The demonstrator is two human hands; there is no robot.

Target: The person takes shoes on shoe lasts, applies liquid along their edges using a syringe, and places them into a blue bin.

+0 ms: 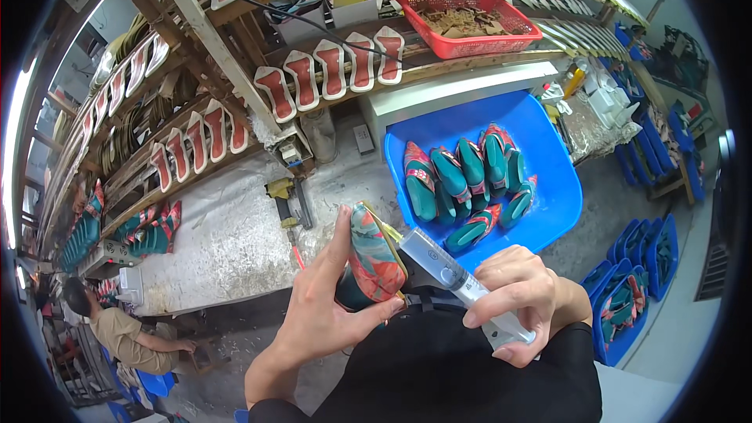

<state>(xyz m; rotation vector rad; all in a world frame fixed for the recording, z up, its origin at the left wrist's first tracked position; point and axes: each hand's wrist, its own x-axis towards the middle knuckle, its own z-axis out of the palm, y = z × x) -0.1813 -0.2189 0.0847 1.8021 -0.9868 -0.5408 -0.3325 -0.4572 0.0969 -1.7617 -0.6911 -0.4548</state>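
Observation:
My left hand [317,309] grips a shoe upper on its last [373,254], red and teal floral with a pointed toe turned up and away from me. Its sole edge faces right. Closed around a clear plastic syringe [446,266], my right hand [521,298] has the thumb and fingers at the plunger end. The syringe tip points up and left, close to the shoe's edge; whether it touches is too small to tell. Beyond the syringe stands a blue plastic bin [560,219] with several similar shoes [470,168] on teal lasts inside.
A worn metal-topped bench [219,243] stretches left, with a staple-gun-like tool [291,202] on it. Shelves hold red and white shoe pieces [329,70] and a red basket [478,39] of scraps. A seated person [129,333] is at lower left. Blue bins [619,309] stand at right.

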